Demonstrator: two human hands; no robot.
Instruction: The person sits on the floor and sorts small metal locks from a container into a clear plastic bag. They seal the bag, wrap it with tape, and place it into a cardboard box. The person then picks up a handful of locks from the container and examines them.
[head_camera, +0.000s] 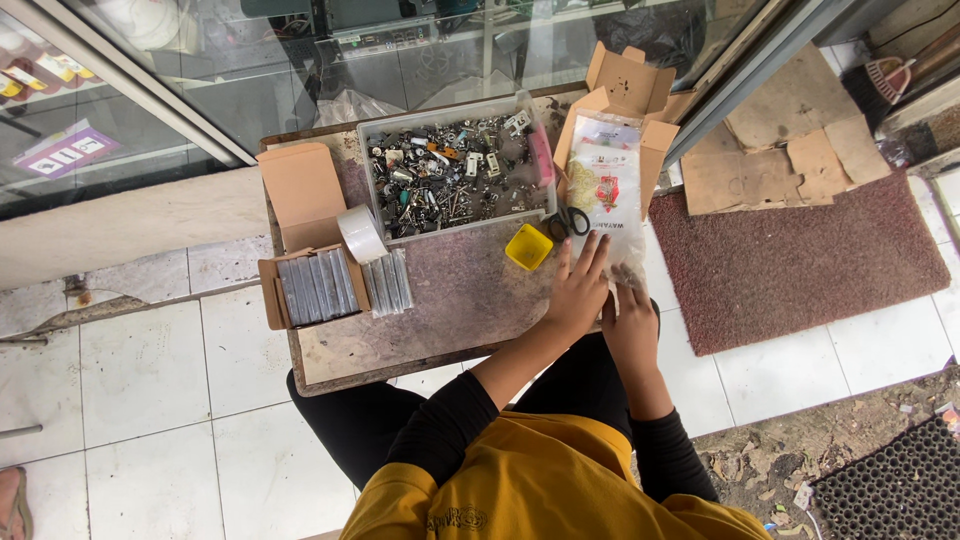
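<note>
A clear plastic bag (607, 180) with red print lies along the right edge of the small worn table (440, 310). My left hand (578, 290) lies flat on the bag's near end with its fingers stretched out. My right hand (632, 325) pinches the bag's lower end at the table edge. Black-handled scissors (568, 222) and a small yellow tray (528, 247) sit just left of the bag. Behind them stands a clear tub (455, 175) full of small metal parts.
An open cardboard box (310, 285) holds silvery packets, with more packets (388, 282) and a tape roll (361, 233) beside it. Another open carton (625, 85) sits under the bag's far end. A brown mat (800, 260) and cardboard scraps (790, 150) lie right; a glass front stands behind.
</note>
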